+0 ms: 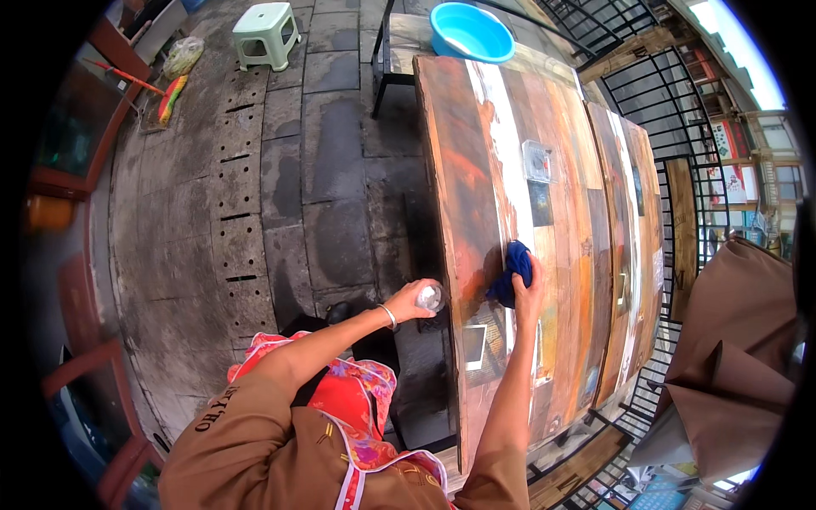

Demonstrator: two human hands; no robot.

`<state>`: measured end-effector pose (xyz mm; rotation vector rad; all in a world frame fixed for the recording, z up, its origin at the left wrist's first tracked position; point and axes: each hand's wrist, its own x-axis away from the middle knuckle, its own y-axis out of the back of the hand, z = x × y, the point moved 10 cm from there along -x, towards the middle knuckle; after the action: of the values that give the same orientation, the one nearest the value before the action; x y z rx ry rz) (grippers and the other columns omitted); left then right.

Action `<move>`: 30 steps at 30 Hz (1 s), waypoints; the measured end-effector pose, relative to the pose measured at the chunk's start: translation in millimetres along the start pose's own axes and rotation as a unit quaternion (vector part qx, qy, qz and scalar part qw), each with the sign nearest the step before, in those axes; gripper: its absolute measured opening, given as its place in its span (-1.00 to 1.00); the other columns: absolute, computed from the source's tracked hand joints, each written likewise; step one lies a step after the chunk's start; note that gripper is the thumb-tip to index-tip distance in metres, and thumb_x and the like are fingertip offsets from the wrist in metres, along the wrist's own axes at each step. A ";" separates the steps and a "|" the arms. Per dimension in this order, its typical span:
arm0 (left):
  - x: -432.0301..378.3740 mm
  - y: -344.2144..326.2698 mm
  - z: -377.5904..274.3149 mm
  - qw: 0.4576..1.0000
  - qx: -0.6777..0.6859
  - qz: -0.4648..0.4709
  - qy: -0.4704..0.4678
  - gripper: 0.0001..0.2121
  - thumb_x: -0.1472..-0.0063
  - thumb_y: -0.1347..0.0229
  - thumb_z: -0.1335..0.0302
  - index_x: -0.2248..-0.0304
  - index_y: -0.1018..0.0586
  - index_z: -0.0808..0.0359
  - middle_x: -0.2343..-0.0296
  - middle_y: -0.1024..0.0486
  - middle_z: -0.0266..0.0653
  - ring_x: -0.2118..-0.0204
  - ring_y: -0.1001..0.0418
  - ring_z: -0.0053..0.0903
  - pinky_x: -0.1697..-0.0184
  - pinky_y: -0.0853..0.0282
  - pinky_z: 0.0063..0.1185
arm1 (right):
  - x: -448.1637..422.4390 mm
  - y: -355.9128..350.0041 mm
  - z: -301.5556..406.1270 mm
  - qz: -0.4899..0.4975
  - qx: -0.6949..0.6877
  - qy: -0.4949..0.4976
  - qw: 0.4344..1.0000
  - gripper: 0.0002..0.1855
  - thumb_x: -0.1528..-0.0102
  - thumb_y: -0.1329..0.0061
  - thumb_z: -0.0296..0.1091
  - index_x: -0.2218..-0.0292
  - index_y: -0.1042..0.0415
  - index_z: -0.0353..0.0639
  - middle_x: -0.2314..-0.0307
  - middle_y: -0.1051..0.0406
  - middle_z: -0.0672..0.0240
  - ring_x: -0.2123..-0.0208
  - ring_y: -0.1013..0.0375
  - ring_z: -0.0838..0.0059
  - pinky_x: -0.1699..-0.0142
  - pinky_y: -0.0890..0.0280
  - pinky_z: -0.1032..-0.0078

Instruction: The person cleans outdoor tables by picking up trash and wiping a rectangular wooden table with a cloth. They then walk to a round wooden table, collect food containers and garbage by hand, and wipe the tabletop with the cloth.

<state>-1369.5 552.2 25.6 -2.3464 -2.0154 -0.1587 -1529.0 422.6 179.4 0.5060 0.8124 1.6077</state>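
Observation:
My left hand, with a bracelet on its wrist, grips a small clear cup just off the near long edge of the wooden table. Whether the cup is glass or plastic, I cannot tell. On the tabletop, my right hand holds a bunched dark blue cloth against the white stripe of the printed plank pattern. Farther up the same top sits a clear square container, its contents too small to make out.
A light blue basin rests on a bench past the table's far end. A second tabletop adjoins on the right, beside black metal railings and a brown folded canopy. A pale green stool and a broom stand on wet paving.

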 end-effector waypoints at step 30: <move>-51.5 323.3 -73.8 0.963 0.010 -0.268 -0.038 -0.51 0.17 -0.18 0.46 0.19 -0.29 0.26 0.25 -0.31 -0.33 0.18 -0.26 -0.61 0.11 -0.15 -0.64 | -156.3 -153.5 120.3 0.164 -0.711 -0.137 0.670 -0.57 -0.03 0.34 0.02 0.22 -0.15 -0.15 0.31 -0.19 0.26 0.33 -0.18 0.36 0.30 -0.16 0.44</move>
<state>-1061.4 444.8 104.1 -1.7583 -2.6261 -0.0628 -1308.8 305.5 162.8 -0.3021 -0.9123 1.8965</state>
